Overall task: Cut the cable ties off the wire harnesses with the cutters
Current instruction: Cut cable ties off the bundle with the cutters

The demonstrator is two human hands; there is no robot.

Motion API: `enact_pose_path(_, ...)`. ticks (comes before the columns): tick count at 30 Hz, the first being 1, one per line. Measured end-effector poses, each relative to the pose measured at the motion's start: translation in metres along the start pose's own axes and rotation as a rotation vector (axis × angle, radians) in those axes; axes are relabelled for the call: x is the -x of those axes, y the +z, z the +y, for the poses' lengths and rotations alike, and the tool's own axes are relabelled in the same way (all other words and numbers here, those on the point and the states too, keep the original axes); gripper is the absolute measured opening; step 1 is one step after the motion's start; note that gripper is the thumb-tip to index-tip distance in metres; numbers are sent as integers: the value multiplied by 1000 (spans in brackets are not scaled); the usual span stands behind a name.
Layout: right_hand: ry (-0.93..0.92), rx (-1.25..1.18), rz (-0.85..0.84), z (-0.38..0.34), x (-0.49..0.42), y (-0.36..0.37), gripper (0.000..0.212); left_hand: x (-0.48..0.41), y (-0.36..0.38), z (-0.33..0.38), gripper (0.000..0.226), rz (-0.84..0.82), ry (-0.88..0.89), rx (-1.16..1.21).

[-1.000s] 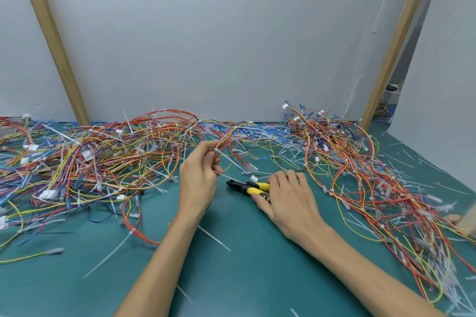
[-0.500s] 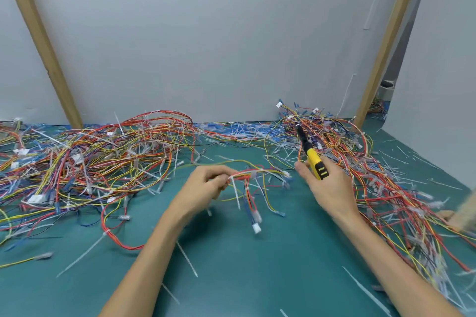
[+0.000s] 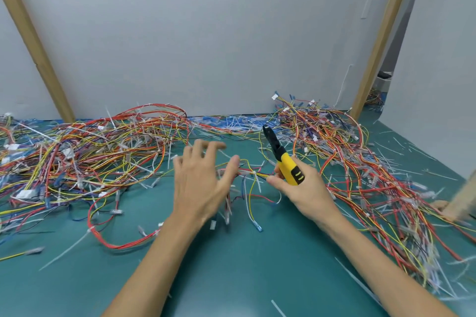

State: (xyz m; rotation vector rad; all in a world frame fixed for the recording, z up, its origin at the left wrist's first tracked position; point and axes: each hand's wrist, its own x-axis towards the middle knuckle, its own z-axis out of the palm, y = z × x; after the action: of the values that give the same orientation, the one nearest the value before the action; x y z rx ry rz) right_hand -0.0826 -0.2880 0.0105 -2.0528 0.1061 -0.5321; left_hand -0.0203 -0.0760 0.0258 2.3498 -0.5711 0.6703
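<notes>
Left hand spread, blurred; right hand grips cutters, handles half-hidden.

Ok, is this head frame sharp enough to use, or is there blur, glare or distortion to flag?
Head view: the left hand is motion-blurred, fingers spread; the right hand and the cutters it grips are sharper; wire piles smear toward the right edge; the wooden posts splay outward, likely wide-angle distortion; lighting is soft and even, with no glare on the table.
</notes>
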Motion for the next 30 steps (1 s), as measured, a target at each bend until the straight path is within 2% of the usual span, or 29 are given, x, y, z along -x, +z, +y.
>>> enact_pose_path(2, 30, -47, -16, 2, 1, 1, 16, -1, 1, 7, 33, -30, 251, 15)
enact_pose_path(4, 51, -126, -30, 4, 1, 1, 14, -1, 6, 9, 31, -176, 325, 155)
enact_pose_path(6, 68, -212, -43, 5, 0, 1, 13, 0, 11, 5, 29, -322, 238, 326)
enact_pose_path(8, 79, -245, -50, 6, -1, 0, 12, 1, 15, -1, 19, -373, 156, 408)
enact_pose_path(10, 85, -254, -53, 7, 0, 2, 12, 0, 17, -5, 10, -369, 114, 423)
enact_pose_path(13, 93, -251, -70, 7, 1, 3, 11, 1, 19, -4, 9, -321, 94, 419)
enact_pose_path(19, 79, -228, -96, 6, 3, 3, 10, 4, 20, 3, 10, -241, 73, 438)
enact_pose_path(23, 57, -218, -123, 4, 5, 5, 11, 4, 23, 7, 16, -217, -18, 455)
enact_pose_path(27, -18, -130, -159, 2, 7, 8, 11, 3, 27, 8, 30, -241, -106, 485)
enact_pose_path(30, -6, -114, -137, 2, 7, 10, 11, 3, 27, 6, 33, -331, -104, 455)
